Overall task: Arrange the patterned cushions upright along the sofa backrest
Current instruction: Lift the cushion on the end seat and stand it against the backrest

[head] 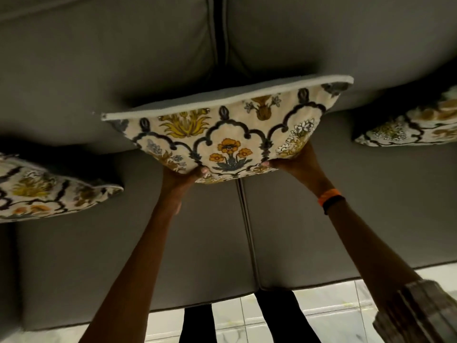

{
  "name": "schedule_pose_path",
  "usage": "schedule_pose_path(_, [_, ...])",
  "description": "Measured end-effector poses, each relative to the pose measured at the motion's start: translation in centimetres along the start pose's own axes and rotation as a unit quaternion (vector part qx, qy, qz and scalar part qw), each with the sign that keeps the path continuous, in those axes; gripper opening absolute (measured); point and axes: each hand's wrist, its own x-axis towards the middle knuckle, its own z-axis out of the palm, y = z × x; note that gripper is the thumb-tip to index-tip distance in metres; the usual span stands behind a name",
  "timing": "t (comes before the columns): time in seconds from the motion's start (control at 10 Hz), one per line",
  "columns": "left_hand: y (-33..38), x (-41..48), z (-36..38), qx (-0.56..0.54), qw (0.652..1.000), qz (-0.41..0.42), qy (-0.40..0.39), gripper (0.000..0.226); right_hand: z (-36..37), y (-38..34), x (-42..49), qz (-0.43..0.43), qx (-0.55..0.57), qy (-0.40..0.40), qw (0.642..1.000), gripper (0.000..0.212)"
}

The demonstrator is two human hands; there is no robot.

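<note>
Against the grey sofa backrest (123, 70), roughly at the seam between its two back sections, the middle cushion (222, 134) is being set in place. Both hands grip its lower edge: the left hand (184, 178) is pinched on the fabric below the orange-flower motif, and the right hand (294, 160), on the arm with an orange wristband (330, 196), is clamped on the lower corner to the right of that flower. Its plain grey back faces the backrest, and it appears to lean tilted rather than fully upright, though the steep downward view makes that hard to judge.

Left of the middle cushion, a second patterned cushion (49, 191) rests on the seat; right of it, a third (408, 125) sits near the backrest, blurred.

This is the placing step for the centre piece. Next, I judge, the bottom edge needs pushing back into the seat-and-backrest crease so the cushion stands, then releasing.

No brand, label or writing can be read anywhere.
</note>
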Motion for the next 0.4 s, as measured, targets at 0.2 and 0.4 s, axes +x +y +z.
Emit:
schedule_pose_path(0.2, [0.0, 1.2, -0.1, 0.014, 1.000, 0.005, 0.018, 0.116, 0.9, 0.1, 0.5, 0.006, -0.008, 0.013, 1.000, 0.112])
schedule_pose_path(0.4, [-1.0, 0.1, -1.8, 0.092, 0.993, 0.067, 0.014, 0.085, 3.9, 2.7, -0.9, 0.003, -0.015, 0.078, 0.997, 0.103])
